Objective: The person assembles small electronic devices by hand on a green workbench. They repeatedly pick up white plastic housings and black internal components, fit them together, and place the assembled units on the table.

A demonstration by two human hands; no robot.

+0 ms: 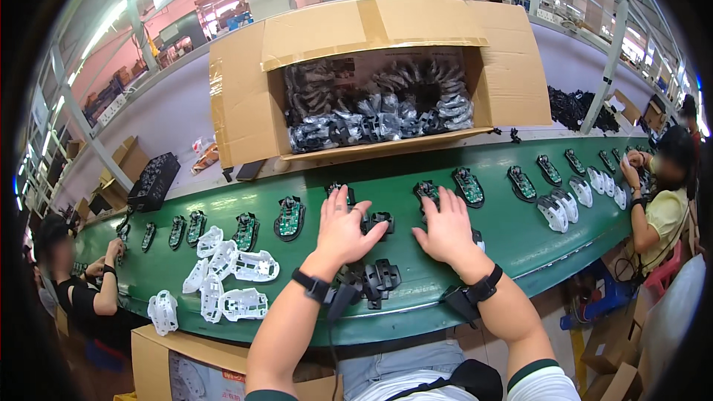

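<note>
My left hand [338,226] lies palm down with its fingers stretched. Its fingertips partly cover a black mouse base with a circuit board [339,191], and its thumb is beside a small black plastic part [381,223]. My right hand [449,234] is also flat and spread, its fingertips at another mouse base [425,191]. Neither hand appears to grip anything. A cluster of black plastic parts [380,280] lies on the green work surface [416,282] between my forearms. Part of a pale piece [477,239] shows beside my right hand.
Several mouse bases [289,219] run along the surface. White plastic shells [249,304] lie at left, more [553,212] at right. A large open carton [505,67] of bagged parts stands behind. A person [661,215] works at right, another [82,282] at left.
</note>
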